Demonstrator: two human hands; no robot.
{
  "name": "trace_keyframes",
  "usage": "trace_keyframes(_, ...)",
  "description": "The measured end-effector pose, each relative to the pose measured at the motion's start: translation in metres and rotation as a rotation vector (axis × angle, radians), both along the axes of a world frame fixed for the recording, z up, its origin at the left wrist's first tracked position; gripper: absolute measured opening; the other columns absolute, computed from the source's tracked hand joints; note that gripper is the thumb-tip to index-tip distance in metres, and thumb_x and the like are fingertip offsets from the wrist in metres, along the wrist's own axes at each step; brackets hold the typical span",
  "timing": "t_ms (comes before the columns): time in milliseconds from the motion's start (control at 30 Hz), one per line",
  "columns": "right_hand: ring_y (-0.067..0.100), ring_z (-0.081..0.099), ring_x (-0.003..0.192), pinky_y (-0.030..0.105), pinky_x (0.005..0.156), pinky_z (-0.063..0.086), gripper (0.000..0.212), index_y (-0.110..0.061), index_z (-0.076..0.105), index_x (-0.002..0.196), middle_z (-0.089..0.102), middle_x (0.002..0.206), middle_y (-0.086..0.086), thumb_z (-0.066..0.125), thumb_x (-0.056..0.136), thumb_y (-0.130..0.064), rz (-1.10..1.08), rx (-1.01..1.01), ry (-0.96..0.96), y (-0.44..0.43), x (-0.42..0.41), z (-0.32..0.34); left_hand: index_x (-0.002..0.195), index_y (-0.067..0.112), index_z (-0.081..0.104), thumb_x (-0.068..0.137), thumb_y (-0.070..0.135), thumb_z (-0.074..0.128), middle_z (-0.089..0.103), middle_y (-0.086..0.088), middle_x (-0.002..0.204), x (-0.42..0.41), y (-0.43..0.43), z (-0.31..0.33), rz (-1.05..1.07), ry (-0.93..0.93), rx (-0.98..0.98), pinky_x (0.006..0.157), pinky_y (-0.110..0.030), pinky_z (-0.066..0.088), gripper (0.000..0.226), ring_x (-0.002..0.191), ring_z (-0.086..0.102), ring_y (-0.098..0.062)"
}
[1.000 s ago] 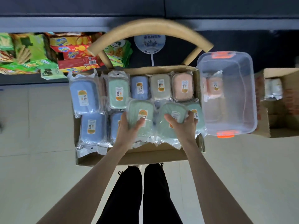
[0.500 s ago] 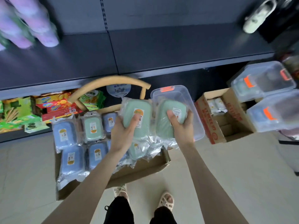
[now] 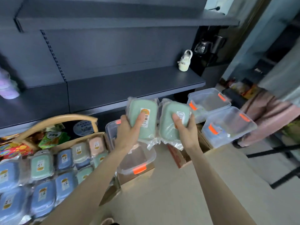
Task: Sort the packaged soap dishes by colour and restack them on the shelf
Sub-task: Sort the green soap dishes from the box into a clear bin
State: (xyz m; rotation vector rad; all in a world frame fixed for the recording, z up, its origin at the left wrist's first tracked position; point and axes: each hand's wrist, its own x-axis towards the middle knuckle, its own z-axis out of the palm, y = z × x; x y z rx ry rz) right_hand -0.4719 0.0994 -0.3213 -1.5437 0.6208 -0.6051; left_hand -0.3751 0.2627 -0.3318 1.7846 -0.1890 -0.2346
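Shelf (image 3: 129, 88) nearer, left hand (image 3: 128, 135) gripping left green dish (image 3: 149, 130), right hand (image 3: 186, 132) gripping right green dish (image 3: 167, 130) — both raised.

A clear plastic tub with an orange clasp (image 3: 129, 163) is set on the floor. Right of the tub, two more clear lidded tubs with orange clasps (image 3: 227, 127) are seen side by side. Left of the tub are found a curved pale wooden chair back (image 3: 56, 120), a round printed hand fan (image 3: 83, 128), green snack packets (image 3: 52, 138) and, farthest, red-and-yellow snack boxes (image 3: 14, 149). Well above the tub, a small cream shoe-shaped ornament (image 3: 185, 60) is placed.
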Motion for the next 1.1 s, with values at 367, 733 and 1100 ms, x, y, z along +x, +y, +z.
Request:
trace_keyframes(367, 0.008, 0.066, 0.094, 0.028, 0.080, 0.052, 0.043, -0.027, 0.054, 0.116, 0.067, 0.101, -0.013, 0.068, 0.083, -0.051, -0.117, -0.164, -0.046, -0.166, 0.015, 0.059, 0.090, 0.026, 0.048, 0.067, 0.077, 0.052, 0.062, 0.009, 0.091, 0.035, -0.164, 0.062, -0.058, -0.133, -0.040, 0.074, -0.034, 0.050, 0.056, 0.085, 0.061, -0.008)
trace_keyframes(733, 0.010, 0.066, 0.095, 0.044, 0.090, 0.054, 0.056, -0.036, 0.053, 0.112, 0.068, 0.100, -0.014, 0.067, 0.067, -0.067, -0.174, -0.156, 0.009, -0.356, 0.044, 0.060, 0.091, 0.030, 0.047, 0.064, 0.083, 0.051, 0.061, 0.011, 0.092, 0.073, -0.357, 0.060, -0.165, -0.119, -0.081, 0.056, -0.014, 0.045, 0.059, 0.077, 0.061, 0.003)
trace_keyframes(1100, 0.006, 0.066, 0.091, 0.031, 0.085, 0.052, 0.041, -0.024, 0.054, 0.116, 0.067, 0.096, -0.014, 0.071, 0.084, -0.042, -0.162, -0.157, 0.057, -0.563, 0.035, 0.032, 0.094, 0.030, 0.049, 0.062, 0.082, 0.052, 0.063, 0.012, 0.094, 0.047, -0.562, 0.026, -0.113, -0.018, -0.076, 0.062, -0.017, 0.047, 0.062, 0.078, 0.062, 0.003)
